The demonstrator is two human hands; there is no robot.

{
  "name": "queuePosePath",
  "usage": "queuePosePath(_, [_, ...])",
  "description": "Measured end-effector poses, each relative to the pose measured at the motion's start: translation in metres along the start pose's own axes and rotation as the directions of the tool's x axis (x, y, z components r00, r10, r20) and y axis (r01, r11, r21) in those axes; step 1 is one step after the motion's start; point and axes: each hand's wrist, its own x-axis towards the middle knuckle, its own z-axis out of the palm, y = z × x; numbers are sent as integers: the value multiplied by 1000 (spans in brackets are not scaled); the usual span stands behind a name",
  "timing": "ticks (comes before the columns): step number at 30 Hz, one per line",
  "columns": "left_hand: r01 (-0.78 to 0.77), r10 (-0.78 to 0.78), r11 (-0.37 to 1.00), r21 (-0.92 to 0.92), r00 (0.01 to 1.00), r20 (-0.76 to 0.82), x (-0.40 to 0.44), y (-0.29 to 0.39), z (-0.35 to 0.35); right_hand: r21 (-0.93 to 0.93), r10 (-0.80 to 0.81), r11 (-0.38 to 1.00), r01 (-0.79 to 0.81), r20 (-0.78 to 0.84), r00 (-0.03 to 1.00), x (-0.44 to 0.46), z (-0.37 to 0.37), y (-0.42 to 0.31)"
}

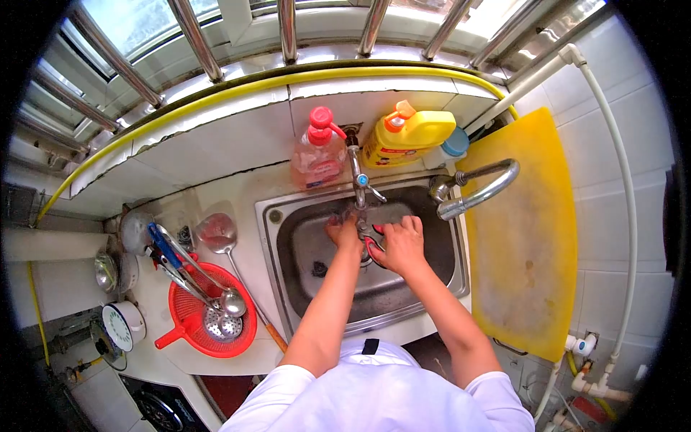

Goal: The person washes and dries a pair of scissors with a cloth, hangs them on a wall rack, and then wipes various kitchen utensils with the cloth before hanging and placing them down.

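Both hands are inside the metal sink [432,270], close to the tap [358,173]. My right hand [400,246] is closed on red-handled scissors [373,247], whose metal part points toward my left hand. Directly below the spout, my left hand [345,230] has its fingers curled at the metal end of the scissors. Those fingertips are partly hidden, so what they grip is unclear. A small dark piece [319,268] lies on the sink floor, left of my left wrist.
Behind the sink stand a pink pump bottle [317,158] and a yellow detergent bottle [403,140]. A curved faucet [489,176] overhangs the right rim beside a yellow board [522,252]. A red colander [191,320] with ladles and a wok spatula [245,277] are left.
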Motion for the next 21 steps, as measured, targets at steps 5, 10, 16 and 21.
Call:
queuePosePath(5, [12, -13, 1000, -4, 999, -53, 1, 5, 2, -24, -3, 1000, 4, 33, 999, -4, -6, -2])
queuePosePath(10, [-41, 54, 993, 112, 992, -112, 6, 1, -4, -33, 5, 999, -3, 77, 997, -8, -11, -3])
queuePosePath(16, [227, -226, 973, 27, 973, -58, -9, 39, -24, -52, 15, 999, -9, 120, 993, -19, -19, 2])
queuePosePath(21, [290, -289, 942, -169, 957, 33, -7, 28, -52, -50, 44, 998, -41, 77, 996, -21, -1, 6])
